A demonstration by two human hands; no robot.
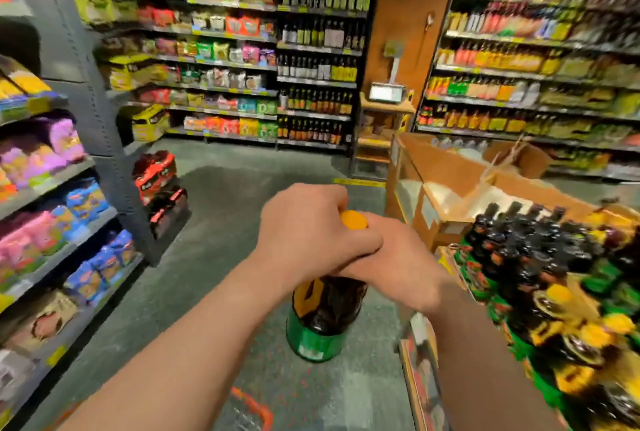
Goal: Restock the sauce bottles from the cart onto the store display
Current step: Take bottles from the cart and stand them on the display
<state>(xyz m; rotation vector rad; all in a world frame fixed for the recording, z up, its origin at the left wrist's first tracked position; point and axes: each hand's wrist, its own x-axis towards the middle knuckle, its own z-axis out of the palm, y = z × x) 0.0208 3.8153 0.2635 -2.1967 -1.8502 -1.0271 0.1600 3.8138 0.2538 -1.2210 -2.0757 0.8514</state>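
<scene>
Two hands meet at the neck of one dark sauce bottle (325,309): the left hand (311,233) curls its grip around the neck just under the yellow cap (353,219), and the right hand (394,264) wraps it from the other side. The bottle hangs upright over bare floor (225,223). The display (540,278) of matching bottles stands close on the right; shelves (52,188) line the left.

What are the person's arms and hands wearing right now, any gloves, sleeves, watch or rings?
Nothing that shows. The left hand and right hand are bare, with no gloves and no rings visible. Both forearms are uncovered down to the frame's lower edge, with no sleeve cuff, watch or wristband in view. Motion blur hides finer detail.
</scene>
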